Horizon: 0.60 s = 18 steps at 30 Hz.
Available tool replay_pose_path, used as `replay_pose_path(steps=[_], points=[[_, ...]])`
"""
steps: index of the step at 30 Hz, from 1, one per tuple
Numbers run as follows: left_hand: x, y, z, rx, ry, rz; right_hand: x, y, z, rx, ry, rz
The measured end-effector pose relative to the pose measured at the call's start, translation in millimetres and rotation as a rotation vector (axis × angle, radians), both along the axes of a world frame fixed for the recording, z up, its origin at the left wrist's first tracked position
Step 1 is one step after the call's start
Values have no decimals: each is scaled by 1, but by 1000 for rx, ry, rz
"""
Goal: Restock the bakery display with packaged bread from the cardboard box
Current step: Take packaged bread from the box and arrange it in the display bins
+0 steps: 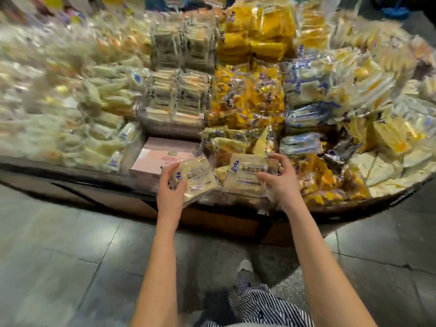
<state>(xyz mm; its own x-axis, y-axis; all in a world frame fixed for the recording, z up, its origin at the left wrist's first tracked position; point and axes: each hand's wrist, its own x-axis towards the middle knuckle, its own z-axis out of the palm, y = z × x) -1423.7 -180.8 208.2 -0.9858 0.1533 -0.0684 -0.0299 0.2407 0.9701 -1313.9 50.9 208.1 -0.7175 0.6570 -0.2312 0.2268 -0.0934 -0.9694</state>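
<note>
Two glossy bread packets over the bench (70, 172) edge.
Left grip (171, 185) curls round the flat left packet (198, 178); right grip (278, 179) pinches the crinkly right packet (247, 174).

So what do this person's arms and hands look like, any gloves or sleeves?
No gloves and no sleeves in view: the left hand and right hand are bare, as are both forearms down to the picture's edge. I see no watch, rings or bracelets. Lower down, dark-and-white striped clothing and a pale shoe show.
</note>
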Motion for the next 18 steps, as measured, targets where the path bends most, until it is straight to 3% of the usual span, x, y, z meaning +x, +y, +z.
replay_pose_path(steps=[13, 18], points=[[-158, -20, 18, 6, 68, 220, -208, -14, 13, 46, 19, 103], [-239, -21, 15, 20, 70, 119, -265, -17, 7, 92, -7, 23]])
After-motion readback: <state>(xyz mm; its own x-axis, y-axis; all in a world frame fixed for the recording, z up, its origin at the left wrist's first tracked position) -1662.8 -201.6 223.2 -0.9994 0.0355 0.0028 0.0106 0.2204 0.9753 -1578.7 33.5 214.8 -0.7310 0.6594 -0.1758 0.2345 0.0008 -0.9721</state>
